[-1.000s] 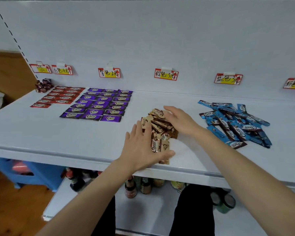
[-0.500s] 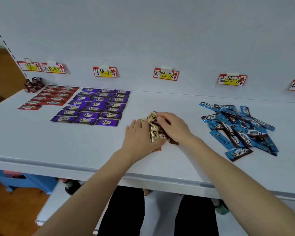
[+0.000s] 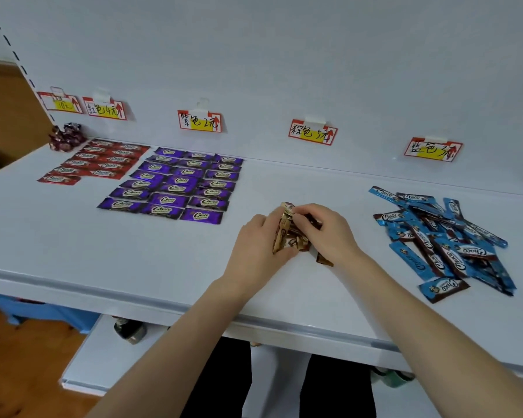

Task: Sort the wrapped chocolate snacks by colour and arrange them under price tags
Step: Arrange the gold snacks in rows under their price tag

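Brown snacks (image 3: 287, 233) bunched between both hands, on shelf (image 3: 133, 251).

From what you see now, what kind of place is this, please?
Probably a small shop display, or a mock-up of one. Handwritten price tags hang on the white back panel, purple snacks lie in neat rows on the white shelf, and bottles stand on a lower shelf.

- A white bench (image 3: 133, 267) runs across the view, backed by a pale wall panel (image 3: 284, 55).
- Beneath it sits a lower white shelf (image 3: 103, 357) holding a dark bottle (image 3: 130, 328).
- A blue crate (image 3: 43, 309) stands on the wooden floor (image 3: 21, 372) at left.
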